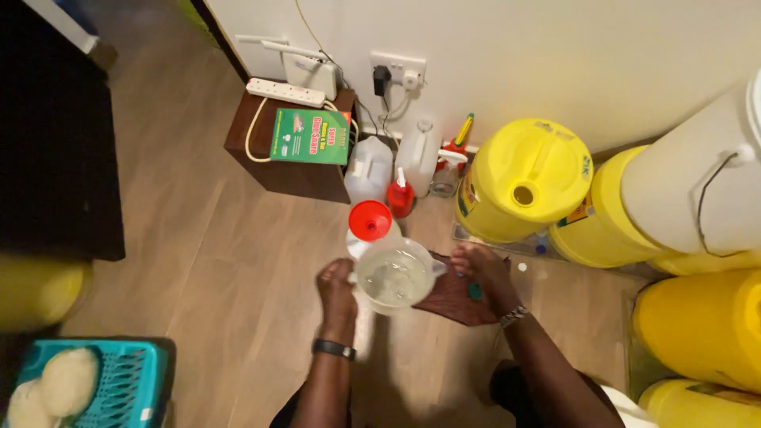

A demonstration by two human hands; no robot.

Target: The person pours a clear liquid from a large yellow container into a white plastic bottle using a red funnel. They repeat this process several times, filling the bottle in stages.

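Yellow jerrycans (529, 178) crowd the right side against the wall, the nearest one showing its round open mouth, with a big white drum (697, 190) leaning over them. Off to my left a small dark wooden stand (273, 154) carries a green box (311, 136) and a white power strip (285, 92). A teal plastic basket (119, 380) sits at the bottom left corner. Smaller still, 2 white plastic jugs (369, 168) stand by the wall, a red-capped bottle (400, 196) just in front of them. My clear jug (394, 275) of water hangs over the wooden floor, just beside a red funnel (370, 220) set in a bottle. My left hand (337, 292) is wrapped around the jug's side; my right hand (476, 277) is cupped loosely beside its spout, and I cannot tell whether it touches it.
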